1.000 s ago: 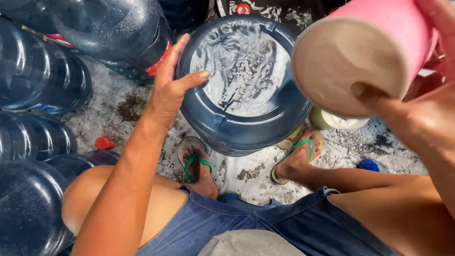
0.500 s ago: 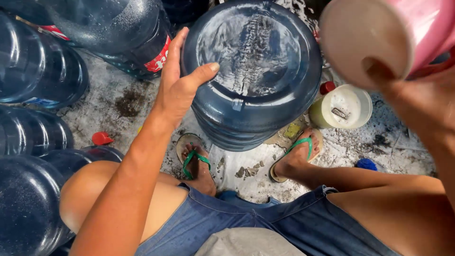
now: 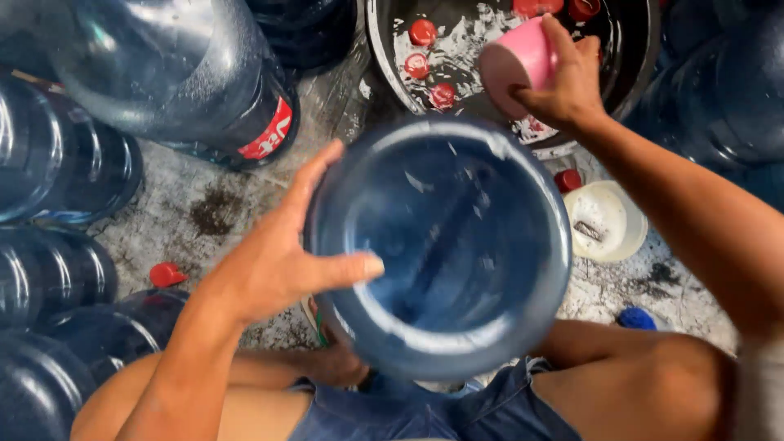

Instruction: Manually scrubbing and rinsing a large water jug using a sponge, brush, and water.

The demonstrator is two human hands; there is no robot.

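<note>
A large blue water jug (image 3: 445, 245) stands upside down between my legs, its round bottom facing the camera. My left hand (image 3: 282, 257) presses on the jug's left rim, thumb laid across the bottom and fingers spread along the side. My right hand (image 3: 563, 77) grips a pink plastic cup (image 3: 518, 61) and holds it over a dark basin (image 3: 645, 49) at the top. Foamy water and several red caps (image 3: 423, 33) lie in that basin.
Other big blue jugs (image 3: 163, 73) lie stacked on the left and top. A white tub (image 3: 604, 220) with something inside stands right of the jug, near a red cap (image 3: 567, 180). Another red cap (image 3: 166, 274) and a blue cap (image 3: 637, 318) lie on the wet concrete floor.
The jug has come nearer and now fills the centre. My right hand has carried the pink cup away from the camera to the basin. My left hand stays on the jug.
</note>
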